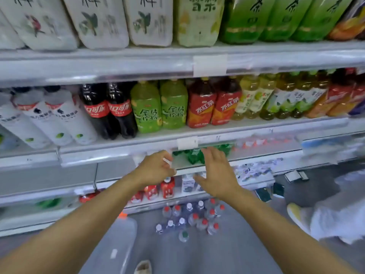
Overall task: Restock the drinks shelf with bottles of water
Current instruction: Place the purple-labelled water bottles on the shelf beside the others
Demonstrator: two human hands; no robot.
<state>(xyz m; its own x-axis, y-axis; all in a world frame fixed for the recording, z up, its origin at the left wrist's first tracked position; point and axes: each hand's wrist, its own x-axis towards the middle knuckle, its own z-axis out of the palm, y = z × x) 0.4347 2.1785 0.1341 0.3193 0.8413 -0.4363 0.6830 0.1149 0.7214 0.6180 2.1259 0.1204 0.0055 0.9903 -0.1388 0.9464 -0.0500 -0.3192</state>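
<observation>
Both my hands reach to the front of the third shelf [118, 157], below the big tea and cola bottles. My left hand [156, 168] has its fingers curled round a small white-capped water bottle [167, 162]; only the white top shows and the rest is hidden by the hand. My right hand [216, 171] is beside it with fingers spread and straight, holding nothing, in front of green bottles [194, 155] on that shelf. A cluster of several small water bottles [190, 217] with red and white caps stands on the floor below.
A large clear water jug [123, 234] stands on the floor at the left. Red bottles [167, 187] and white cartons [187, 182] fill the lower shelf. Another person's shoe and pale clothing [320, 220] are at the right. Price-tag rails edge every shelf.
</observation>
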